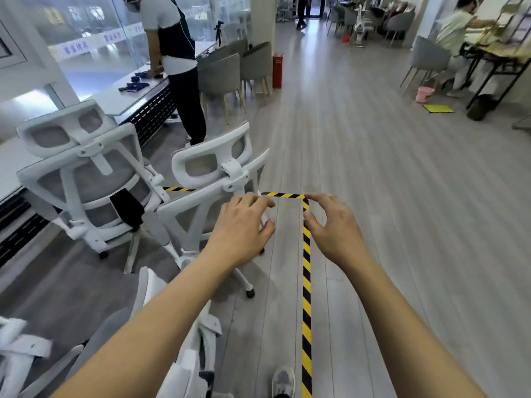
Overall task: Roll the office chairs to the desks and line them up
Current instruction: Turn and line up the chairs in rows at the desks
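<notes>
Both hands are open and hold nothing: the left hand [240,225] hovers beside the right edge of the nearer white chair [212,179], the right hand [330,225] over striped floor tape [306,282]. A second chair [83,173] stands against the desk [115,99].

Two white mesh-backed chairs with headrests stand side by side at the long desk [120,101], the left chair [86,179] pushed closest, the right chair [212,179] angled, a third chair [184,340] nearest.
</notes>
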Tool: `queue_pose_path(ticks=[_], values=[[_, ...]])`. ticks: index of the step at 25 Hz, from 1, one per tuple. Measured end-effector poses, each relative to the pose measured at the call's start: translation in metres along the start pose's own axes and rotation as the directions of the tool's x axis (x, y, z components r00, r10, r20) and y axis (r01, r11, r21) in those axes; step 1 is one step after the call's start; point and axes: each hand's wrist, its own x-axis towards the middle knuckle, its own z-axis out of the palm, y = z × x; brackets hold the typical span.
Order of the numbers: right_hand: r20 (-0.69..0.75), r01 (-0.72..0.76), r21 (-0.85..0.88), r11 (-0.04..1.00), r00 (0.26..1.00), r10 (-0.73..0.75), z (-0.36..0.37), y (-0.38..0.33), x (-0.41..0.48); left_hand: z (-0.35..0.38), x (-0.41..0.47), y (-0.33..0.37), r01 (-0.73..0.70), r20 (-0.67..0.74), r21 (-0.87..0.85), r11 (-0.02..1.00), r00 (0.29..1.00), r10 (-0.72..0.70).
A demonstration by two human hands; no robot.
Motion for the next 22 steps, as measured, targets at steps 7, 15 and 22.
queue_pose_path(ticks=[7, 15, 22], values=[[0.021, -0.019, 0.008, 1.000, 1.000, 0.019, -0.015, 0.075, 0.175, 0.059, 0.180, -0.001, 0.044, -0.045, -0.063, 0.997, 0.998, -0.047], [0.070, 0.022, 0.000, 1.000, 0.997, -0.022, -0.017, 0.150, 0.383, 0.119, 0.369, -0.018, 0.129, -0.111, -0.090, 0.988, 0.984, -0.139], [0.235, 0.168, 0.087, 0.982, 0.954, -0.184, 0.031, 0.212, 0.592, 0.176, 0.531, -0.070, 0.355, -0.169, -0.042, 0.934, 0.919, -0.357]])
